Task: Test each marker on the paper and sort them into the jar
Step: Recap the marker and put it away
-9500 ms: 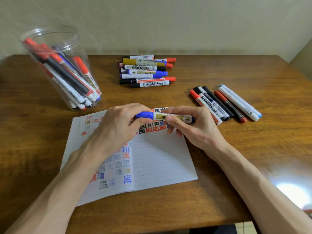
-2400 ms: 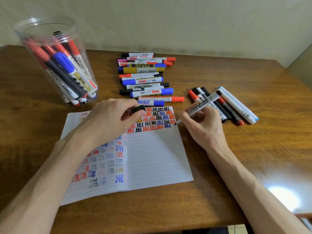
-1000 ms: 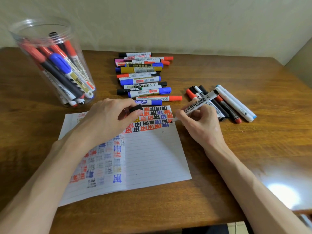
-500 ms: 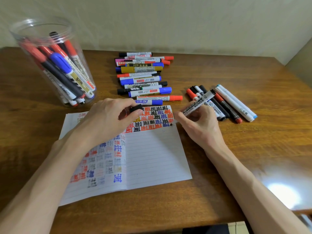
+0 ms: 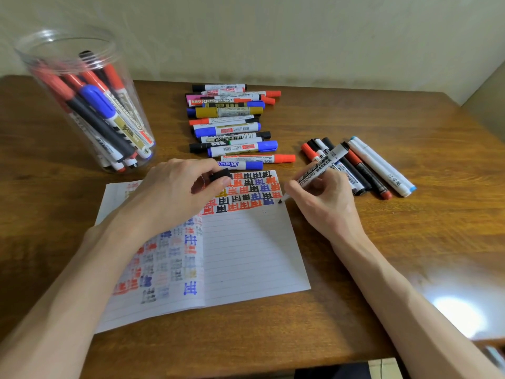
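The right hand (image 5: 325, 206) pinches an uncapped black whiteboard marker (image 5: 319, 168), fingers (image 5: 311, 192) clamped round its lower barrel. Its long axis slants from the nib, just below-left of those fingers at the right edge of the lined paper (image 5: 246, 255), up and away past them. The left hand (image 5: 175, 192) rests on the paper, its fingers (image 5: 218, 184) closed on the black cap (image 5: 220, 175), left of the nib. The jar (image 5: 82, 105) stands on the tabletop (image 5: 382, 242) beyond the left fingers, so that hand is likely nearer for the drop.

we see red, blue and black marks (image 5: 247, 193) on white lined paper (image 5: 246, 255), black cap (image 5: 220, 175), white black-lettered marker (image 5: 318, 168), brown table (image 5: 396, 242)
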Demonstrator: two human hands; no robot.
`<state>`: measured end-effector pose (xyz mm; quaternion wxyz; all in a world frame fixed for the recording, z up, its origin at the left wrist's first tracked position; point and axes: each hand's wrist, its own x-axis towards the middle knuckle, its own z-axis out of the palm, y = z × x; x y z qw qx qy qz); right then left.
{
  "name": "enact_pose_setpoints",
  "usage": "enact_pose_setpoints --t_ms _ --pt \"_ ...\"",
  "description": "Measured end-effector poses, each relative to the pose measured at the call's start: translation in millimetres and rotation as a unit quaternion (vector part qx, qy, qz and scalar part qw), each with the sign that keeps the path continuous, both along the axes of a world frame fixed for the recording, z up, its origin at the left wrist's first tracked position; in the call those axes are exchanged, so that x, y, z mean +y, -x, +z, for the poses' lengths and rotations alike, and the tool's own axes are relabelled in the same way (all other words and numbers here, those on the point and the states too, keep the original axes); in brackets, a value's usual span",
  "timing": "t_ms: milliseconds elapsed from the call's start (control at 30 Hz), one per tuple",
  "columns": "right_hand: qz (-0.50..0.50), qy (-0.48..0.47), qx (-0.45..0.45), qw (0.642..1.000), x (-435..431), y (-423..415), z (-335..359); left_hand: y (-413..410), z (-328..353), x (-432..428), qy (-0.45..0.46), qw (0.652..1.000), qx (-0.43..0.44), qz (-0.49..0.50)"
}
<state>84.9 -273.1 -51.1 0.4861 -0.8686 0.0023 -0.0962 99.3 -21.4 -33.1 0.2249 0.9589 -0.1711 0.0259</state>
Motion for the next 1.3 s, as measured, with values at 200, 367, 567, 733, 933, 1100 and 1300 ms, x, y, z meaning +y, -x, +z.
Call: enact_pose_setpoints --t_ms 200,367,567,733,933,1100,1300 --pt "-0.019 -0.024 0.007 1.000 -1 0 1 0 -1 1 -0.002 1.000 0.002 0.000" --pt "-0.011 -0.010 0.009 1.000 0 1 0 1 1 0 0.008 1.000 -0.002 0.002" --pt "-0.016 -0.048 0.011 0.999 -2 -1 0 5 3 0 0.076 0.997 -0.024 -0.007" --pt "0.013 -0.197 0.003 0.980 -4 3 4 5 2 1 0.131 0.990 0.035 -0.022" --pt "0.079 -0.273 0.063 0.957 0 2 9 4 -3 -1 0.129 0.991 0.034 -0.022" --pt "0.115 -0.335 0.103 0.929 1 3 13 5 -1 -2 0.116 0.992 0.022 -0.033" --pt "0.135 -0.293 0.111 0.940 2 4 9 6 1 -4 0.126 0.991 0.015 -0.039"
